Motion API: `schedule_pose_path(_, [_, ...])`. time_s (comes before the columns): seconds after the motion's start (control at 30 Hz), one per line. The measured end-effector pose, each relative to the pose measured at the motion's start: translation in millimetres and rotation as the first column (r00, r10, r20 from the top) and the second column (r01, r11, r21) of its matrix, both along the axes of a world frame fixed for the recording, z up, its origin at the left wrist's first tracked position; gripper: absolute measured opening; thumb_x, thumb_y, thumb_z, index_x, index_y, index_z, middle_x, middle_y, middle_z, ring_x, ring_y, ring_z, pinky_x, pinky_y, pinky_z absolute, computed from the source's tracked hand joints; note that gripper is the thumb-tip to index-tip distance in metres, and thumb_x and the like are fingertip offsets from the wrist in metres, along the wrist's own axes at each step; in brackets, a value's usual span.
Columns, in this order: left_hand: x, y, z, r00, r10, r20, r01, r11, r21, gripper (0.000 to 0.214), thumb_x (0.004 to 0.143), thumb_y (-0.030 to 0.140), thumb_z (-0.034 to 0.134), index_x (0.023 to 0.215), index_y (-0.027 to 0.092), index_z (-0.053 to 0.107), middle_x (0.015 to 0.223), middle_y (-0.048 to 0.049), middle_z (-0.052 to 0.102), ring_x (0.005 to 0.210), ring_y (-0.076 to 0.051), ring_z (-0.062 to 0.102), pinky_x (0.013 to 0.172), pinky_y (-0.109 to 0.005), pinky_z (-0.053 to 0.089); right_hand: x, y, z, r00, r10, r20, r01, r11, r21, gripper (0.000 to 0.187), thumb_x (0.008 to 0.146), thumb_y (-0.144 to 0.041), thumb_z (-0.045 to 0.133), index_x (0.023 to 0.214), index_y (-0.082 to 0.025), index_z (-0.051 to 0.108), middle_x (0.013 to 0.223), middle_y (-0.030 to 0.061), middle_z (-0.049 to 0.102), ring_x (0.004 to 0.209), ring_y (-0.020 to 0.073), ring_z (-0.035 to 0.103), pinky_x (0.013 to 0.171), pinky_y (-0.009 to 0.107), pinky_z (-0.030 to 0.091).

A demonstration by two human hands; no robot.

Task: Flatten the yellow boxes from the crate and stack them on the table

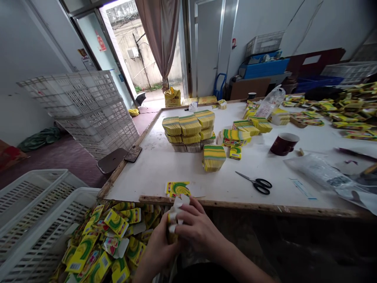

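Both hands meet at the near edge of the table. Left hand (159,249) and right hand (198,230) have their fingers closed around one small yellow-green carton (172,220), white flaps up. Its print is too small to read. Loose cartons (97,251) in the white crate (44,232) at 9 o'clock show barcodes only. A flat carton (177,188) lies on the white table (165,165) at 12. Stacks (190,131) stand further out at 12, with scissors (255,183) at 2 and a dark mug (283,144) beyond. Open doorway (138,51) and curtain (160,35) far at 12.
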State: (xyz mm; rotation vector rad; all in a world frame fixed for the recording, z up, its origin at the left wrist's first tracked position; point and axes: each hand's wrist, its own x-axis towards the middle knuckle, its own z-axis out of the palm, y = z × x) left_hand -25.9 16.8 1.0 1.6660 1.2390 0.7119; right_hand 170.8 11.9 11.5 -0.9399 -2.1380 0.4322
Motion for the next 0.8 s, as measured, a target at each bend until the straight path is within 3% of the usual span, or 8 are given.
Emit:
schedule_pose_path(0.07, [14,-6,-4.8,0.998,0.057,-0.039,-0.056,0.998,0.022,0.06,0.071,0.032,0.069,0.125,0.018,0.047,0.113,-0.0112,0.067,0.105,-0.03,0.063,0.093,-0.042,0.048,-3,-2,-4.8,0.962,-0.179,-0.204,0.155,0.98,-0.126,0.046,0.083,-0.022,0.061,0.128,-0.025,0.051,0.136,0.0097,0.05,0.133,0.0281,0.036,0.114,0.05,0.016])
schedule_pose_path(0.13, [25,-13,-12.8,0.985,0.158,-0.075,-0.152,0.984,0.09,0.066,0.07,0.032,0.068,0.128,0.016,0.041,0.115,-0.0129,0.065,0.106,-0.031,0.062,0.092,-0.044,0.049,-4,-1,-10.5,0.869,-0.306,-0.388,0.158,0.916,-0.367,0.064,0.081,-0.026,0.061,0.139,-0.018,0.036,0.142,0.0159,0.042,0.134,0.0302,0.035,0.111,0.049,0.026])
schedule_pose_path(0.2, [33,-21,-22.1,0.983,0.167,-0.08,-0.152,0.974,0.167,0.075,0.068,0.028,0.068,0.133,0.016,0.033,0.125,-0.0162,0.06,0.113,-0.032,0.059,0.095,-0.044,0.047,-6,0,-14.8,0.807,-0.314,-0.5,-0.053,0.805,-0.591,0.06,0.082,-0.031,0.06,0.136,-0.016,0.04,0.135,0.0162,0.05,0.127,0.0303,0.045,0.106,0.047,0.034])
schedule_pose_path(0.3, [41,-29,-30.8,0.994,0.095,-0.055,-0.079,0.965,0.252,0.073,0.069,0.02,0.063,0.134,0.017,0.028,0.13,-0.0173,0.056,0.118,-0.03,0.056,0.097,-0.043,0.045,-10,0,-18.6,0.74,-0.309,-0.597,-0.362,0.564,-0.742,0.047,0.082,-0.042,0.06,0.121,-0.016,0.056,0.116,0.0126,0.063,0.115,0.0311,0.056,0.1,0.046,0.041])
schedule_pose_path(0.37, [42,-29,-29.8,0.996,0.081,-0.045,-0.066,0.96,0.272,0.066,0.069,0.017,0.061,0.129,0.019,0.033,0.123,-0.0148,0.06,0.113,-0.029,0.059,0.094,-0.041,0.047,-12,-1,-20.8,0.707,-0.357,-0.61,-0.402,0.508,-0.762,0.05,0.08,-0.046,0.064,0.121,-0.018,0.057,0.113,0.0106,0.065,0.114,0.0309,0.057,0.099,0.045,0.042])
schedule_pose_path(0.5, [39,-20,-21.6,0.999,0.037,-0.016,-0.033,0.977,0.209,0.05,0.069,0.018,0.061,0.116,0.022,0.043,0.104,-0.0072,0.066,0.094,-0.026,0.065,0.082,-0.037,0.052,-12,-5,-21.6,0.775,-0.259,-0.576,-0.303,0.647,-0.699,0.055,0.085,-0.047,0.057,0.131,-0.018,0.052,0.124,0.0124,0.061,0.115,0.0307,0.057,0.1,0.045,0.042])
schedule_pose_path(0.63, [38,-12,-29.8,0.996,0.074,-0.044,-0.065,0.981,0.182,0.047,0.067,0.021,0.063,0.112,0.019,0.052,0.103,-0.0105,0.064,0.089,-0.028,0.066,0.076,-0.039,0.053,-14,-8,-15.4,0.923,-0.019,-0.385,-0.186,0.853,-0.487,0.052,0.087,-0.021,0.054,0.139,-0.025,0.046,0.144,0.0096,0.046,0.129,0.0256,0.047,0.107,0.036,0.037])
schedule_pose_path(0.8, [35,-14,-39.4,0.968,0.247,-0.042,-0.229,0.941,0.248,0.065,0.063,0.022,0.067,0.124,0.017,0.046,0.121,-0.0159,0.059,0.11,-0.032,0.059,0.092,-0.045,0.048,-9,-1,-20.5,0.958,-0.069,-0.278,-0.037,0.932,-0.361,0.046,0.089,-0.01,0.042,0.132,-0.021,0.054,0.144,0.0132,0.045,0.134,0.0233,0.042,0.108,0.033,0.038])
